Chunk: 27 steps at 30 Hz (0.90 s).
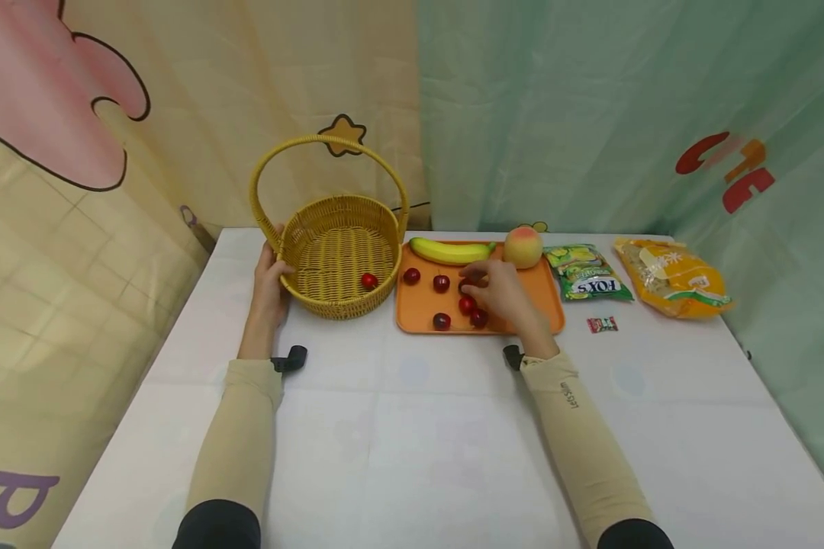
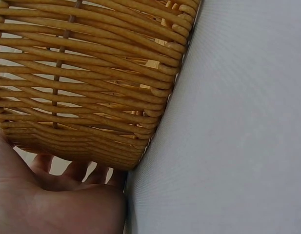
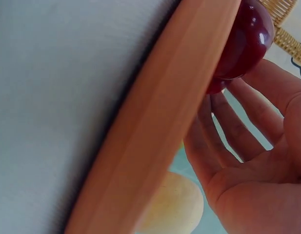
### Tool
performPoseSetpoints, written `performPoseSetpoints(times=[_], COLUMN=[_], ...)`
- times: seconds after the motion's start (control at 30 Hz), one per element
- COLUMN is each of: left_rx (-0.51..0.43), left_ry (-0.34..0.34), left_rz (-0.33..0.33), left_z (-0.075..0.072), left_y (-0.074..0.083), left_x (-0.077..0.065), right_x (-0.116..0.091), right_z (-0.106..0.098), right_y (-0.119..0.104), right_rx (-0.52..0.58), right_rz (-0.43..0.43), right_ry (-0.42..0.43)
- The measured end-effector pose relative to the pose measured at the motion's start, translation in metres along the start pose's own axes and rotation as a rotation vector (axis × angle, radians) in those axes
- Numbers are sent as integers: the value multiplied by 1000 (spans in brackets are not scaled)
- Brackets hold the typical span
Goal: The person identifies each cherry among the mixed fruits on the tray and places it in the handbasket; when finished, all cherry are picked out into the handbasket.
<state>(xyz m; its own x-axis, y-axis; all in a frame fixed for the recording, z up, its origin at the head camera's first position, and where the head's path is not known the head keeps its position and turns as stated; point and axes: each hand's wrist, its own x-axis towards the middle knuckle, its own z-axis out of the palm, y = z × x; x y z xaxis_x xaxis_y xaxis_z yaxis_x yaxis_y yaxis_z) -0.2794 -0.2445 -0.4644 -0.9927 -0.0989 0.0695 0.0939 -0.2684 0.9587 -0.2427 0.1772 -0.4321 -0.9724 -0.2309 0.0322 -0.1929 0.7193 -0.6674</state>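
My left hand (image 1: 269,286) grips the left side of a yellow wicker basket (image 1: 339,306), its thumb over the rim; in the left wrist view the fingers (image 2: 74,171) reach round the woven wall. One red cherry (image 1: 368,281) lies inside the basket. Over the orange tray (image 1: 412,311), my right hand (image 1: 500,291) has thumb and fingertips round a dark cherry (image 1: 463,286), partly hidden by the fingers. Several other cherries (image 1: 442,321) lie close by on the tray. In the right wrist view, a large dark-red cherry (image 3: 248,41) shows above the tray's edge, near the fingers.
A banana (image 1: 451,251) lies along the tray's back edge, a peach (image 1: 523,247) at its back right corner. Right of the tray are a green FOX'S candy bag (image 1: 588,273), a small red wrapped candy (image 1: 602,325) and an orange-yellow snack bag (image 1: 673,277). Curtains hang behind the table.
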Motion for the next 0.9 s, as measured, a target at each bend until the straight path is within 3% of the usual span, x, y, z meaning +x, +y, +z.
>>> performPoseSetpoints(times=[0.3, 0.5, 0.67, 0.9], left_rx=[-3, -24, -27, -25], left_ry=[0, 5, -12, 7], left_rz=[-8, -9, 0, -5], left_z=[1, 1, 4, 3], left_y=[0, 0, 1, 2], left_x=[1, 1, 1, 1], right_x=[-1, -1, -2, 13], right_z=[3, 3, 0, -1], right_y=[2, -5, -23, -65], right_rx=[10, 28, 87, 176], right_rz=[-5, -69, -131, -233], right_ry=[33, 87, 160, 233])
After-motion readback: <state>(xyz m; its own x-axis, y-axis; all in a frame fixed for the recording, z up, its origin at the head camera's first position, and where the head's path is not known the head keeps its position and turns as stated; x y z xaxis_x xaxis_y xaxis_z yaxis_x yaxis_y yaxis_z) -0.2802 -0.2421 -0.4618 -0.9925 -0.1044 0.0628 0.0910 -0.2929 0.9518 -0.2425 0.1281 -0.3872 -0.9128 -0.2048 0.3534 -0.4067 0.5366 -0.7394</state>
